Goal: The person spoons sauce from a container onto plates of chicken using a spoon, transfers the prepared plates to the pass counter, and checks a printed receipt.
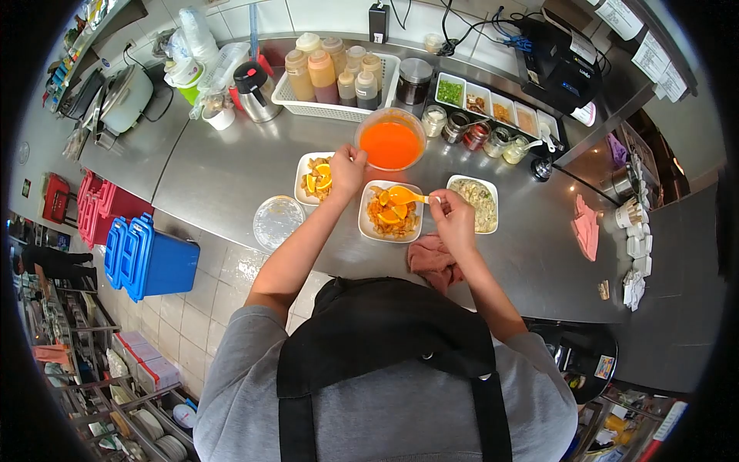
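Note:
My right hand (456, 221) is closed on a spoon (416, 198), orange-coloured along most of its length. The spoon reaches over the middle white dish (364, 224), which holds orange slices (390, 215) on chopped pieces in orange sauce. My left hand (349, 171) has its fingers pressed together beside the tub of red-orange sauce (392, 144); what they pinch, if anything, is hidden. Left of it, a second white dish (301, 179) holds similar food with orange slices. On the right is a white dish (493, 199) with a pale, creamy mixture.
A clear round lid (279, 223) lies at left, and a pink cloth (436, 262) at the front edge. Behind stand a white basket (331, 110) of squeeze bottles, a steel jug (256, 92), jars (477, 136) and topping trays (450, 90). Blue bins (158, 258) stand at lower left.

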A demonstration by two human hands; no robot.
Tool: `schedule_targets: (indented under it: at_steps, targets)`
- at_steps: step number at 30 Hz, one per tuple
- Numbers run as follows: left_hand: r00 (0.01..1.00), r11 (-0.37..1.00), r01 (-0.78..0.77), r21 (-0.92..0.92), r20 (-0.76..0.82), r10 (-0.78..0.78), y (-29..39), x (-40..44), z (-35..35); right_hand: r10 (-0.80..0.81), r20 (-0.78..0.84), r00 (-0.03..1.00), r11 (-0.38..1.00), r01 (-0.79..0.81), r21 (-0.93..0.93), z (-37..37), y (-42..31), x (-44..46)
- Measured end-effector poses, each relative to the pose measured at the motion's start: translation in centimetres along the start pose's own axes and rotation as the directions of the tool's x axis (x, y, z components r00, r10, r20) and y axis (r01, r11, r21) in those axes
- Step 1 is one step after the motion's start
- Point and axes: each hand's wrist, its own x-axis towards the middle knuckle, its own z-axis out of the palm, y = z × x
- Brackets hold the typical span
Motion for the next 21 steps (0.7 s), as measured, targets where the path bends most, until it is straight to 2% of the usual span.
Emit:
schedule_targets:
  at_steps: [2, 4, 6, 7, 9, 10, 12, 13, 15, 17, 19, 20, 21]
  targets:
    - [0.999, 0.999, 0.018, 0.031, 0.038, -0.019, 1.0, -0.2, -0.4, -0.234, 0.021, 0.972, 0.959, 0.234, -0.159, 0.0, -0.5, -0.2]
    - [0.996, 0.998, 0.034, 0.062, 0.075, -0.039, 0.6, -0.1, -0.6, -0.211, -0.001, 0.978, 0.969, 0.209, -0.133, -0.5, -1.2, -0.4]
    - [0.998, 0.989, -0.046, 0.138, 0.055, 0.039, -0.2, 0.3, -0.8, -0.186, -0.025, 0.982, 0.977, 0.182, -0.107, -1.1, -0.8, -0.2]
    - [0.998, 0.989, -0.046, 0.138, 0.056, 0.038, -0.7, 0.4, -0.8, -0.036, 0.000, 0.999, 0.999, 0.036, 0.028, -1.6, 0.1, 0.0]
    - [0.995, 0.977, -0.100, 0.189, 0.044, 0.093, -1.1, 0.6, -1.0, 0.196, 0.074, 0.978, 0.935, -0.209, 0.286, -2.6, 0.3, 0.4]
    - [0.995, 0.977, -0.100, 0.188, 0.046, 0.093, -0.9, 0.5, -1.0, 0.197, 0.072, 0.978, 0.935, -0.209, 0.285, -3.2, -0.1, 0.7]
    - [0.997, 0.981, -0.072, 0.182, 0.050, 0.064, -0.8, 0.3, -1.0, 0.396, 0.163, 0.904, 0.782, -0.425, 0.456, -4.1, -0.6, 1.2]
    - [0.997, 0.981, -0.073, 0.181, 0.051, 0.065, -0.8, 0.2, -1.0, 0.423, 0.166, 0.891, 0.751, -0.447, 0.487, -4.3, -0.7, 1.6]
    - [0.988, 0.955, -0.153, 0.254, 0.046, 0.146, -0.7, 0.0, -0.9, 0.420, 0.148, 0.895, 0.735, -0.431, 0.523, -4.2, -1.2, 2.5]
    - [0.989, 0.955, -0.149, 0.255, 0.059, 0.139, -0.6, -0.4, -0.8, 0.417, 0.130, 0.900, 0.718, -0.413, 0.561, -3.8, -1.3, 3.7]
    - [0.989, 0.955, -0.146, 0.257, 0.069, 0.132, 0.4, -1.1, -0.6, 0.289, 0.007, 0.957, 0.814, -0.250, 0.524, -2.5, -0.7, 5.0]
    - [0.994, 0.979, -0.105, 0.176, 0.054, 0.097, 1.1, -1.5, -0.4, 0.285, 0.007, 0.958, 0.814, -0.246, 0.526, -1.6, -0.1, 5.5]
    - [0.997, 0.994, -0.064, 0.094, 0.040, 0.061, 2.0, -1.9, -0.3, 0.200, -0.072, 0.977, 0.889, -0.150, 0.434, -0.6, 0.6, 5.9]
